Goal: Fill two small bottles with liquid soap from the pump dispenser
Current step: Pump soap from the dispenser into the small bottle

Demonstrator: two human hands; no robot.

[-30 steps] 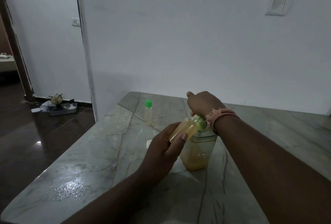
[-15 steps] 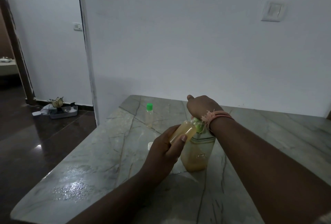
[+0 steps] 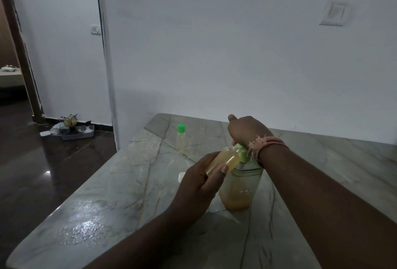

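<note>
In the left hand (image 3: 194, 185), gripped round its middle and tilted mouth-first to the pump dispenser (image 3: 240, 187): small bottle (image 3: 222, 161), light, slick, squeezable. Atop the pump head, pressed down by the right hand (image 3: 247, 131); held best mid-body. Beyond the grip, capped second bottle (image 3: 180, 138) on the table (image 3: 107, 215).

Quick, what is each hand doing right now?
Left hand: holding the small bottle tilted at the pump.
Right hand: on top of the soap dispenser; fingers hidden, cannot tell.

My left hand (image 3: 198, 185) grips a small bottle (image 3: 223, 160) tilted against the pump dispenser (image 3: 240, 187); my right hand (image 3: 247, 130) presses its green top. A green-capped bottle (image 3: 180, 138) stands behind.
</note>
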